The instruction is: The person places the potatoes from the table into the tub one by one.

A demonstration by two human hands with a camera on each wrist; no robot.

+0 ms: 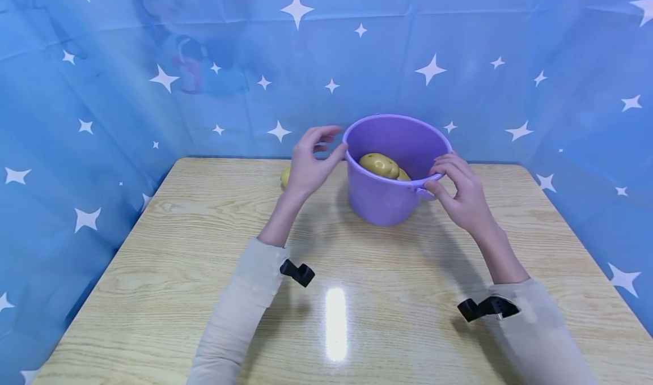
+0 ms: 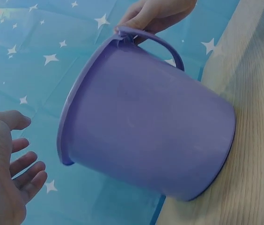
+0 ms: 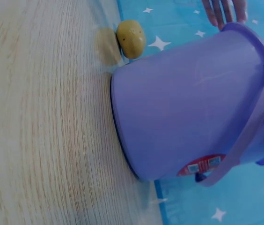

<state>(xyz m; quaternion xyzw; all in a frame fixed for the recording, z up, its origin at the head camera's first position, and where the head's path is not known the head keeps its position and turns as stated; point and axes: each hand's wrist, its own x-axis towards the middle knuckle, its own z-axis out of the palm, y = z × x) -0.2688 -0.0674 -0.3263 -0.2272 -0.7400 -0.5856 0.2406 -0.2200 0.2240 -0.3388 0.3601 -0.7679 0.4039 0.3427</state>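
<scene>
A purple bucket (image 1: 382,201) stands on the table, and inside it lie a potato (image 1: 379,165) and a second, partly hidden potato (image 1: 403,175). My right hand (image 1: 461,195) pinches the bucket's right rim, fingers over the inside and thumb outside, beside the handle (image 2: 162,44). On the other side, my left hand (image 1: 310,164) is held at the left rim with fingers loosely bent. The left wrist view shows a gap between those fingers (image 2: 26,176) and the bucket. Another potato (image 3: 131,39) lies on the table, mostly covered by my left hand in the head view.
The wood-grain table (image 1: 204,294) reaches back to a blue star-patterned cloth (image 1: 229,45), which also hangs along both sides. The bucket stands near the table's back edge. A red label (image 3: 202,165) is on the bucket's side.
</scene>
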